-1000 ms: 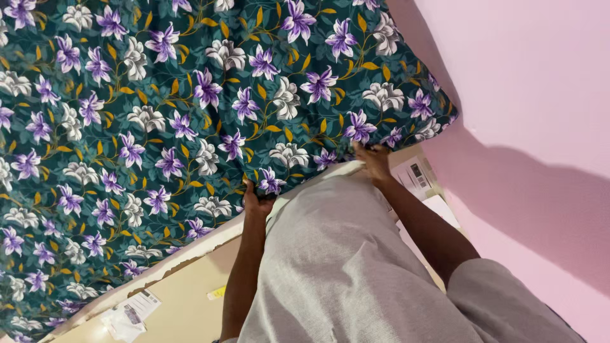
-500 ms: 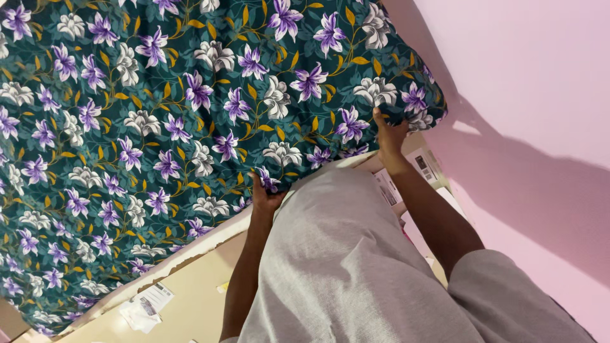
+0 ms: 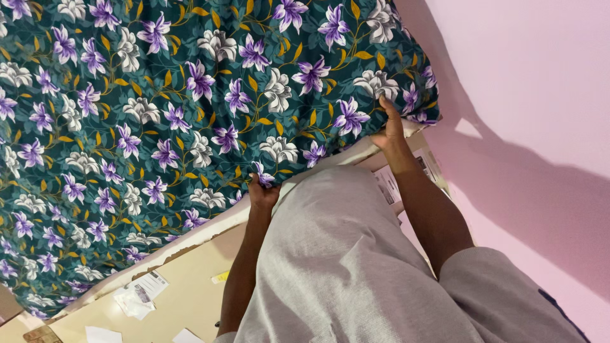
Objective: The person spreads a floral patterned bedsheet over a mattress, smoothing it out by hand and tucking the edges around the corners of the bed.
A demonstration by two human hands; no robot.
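My right hand (image 3: 391,130) is hemmed between the floral mattress (image 3: 190,108) and the pink wall (image 3: 527,95), while open floor (image 3: 190,298) scattered with papers (image 3: 136,295) lies beside my left hand (image 3: 262,194).

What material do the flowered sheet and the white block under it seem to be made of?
The dark green sheet with purple and white flowers looks like thin woven cloth, matte: it wrinkles and gathers where the left hand and right hand grip its edge. The white block's edge looks like foam, probably a mattress: pale, matte, slightly ragged.
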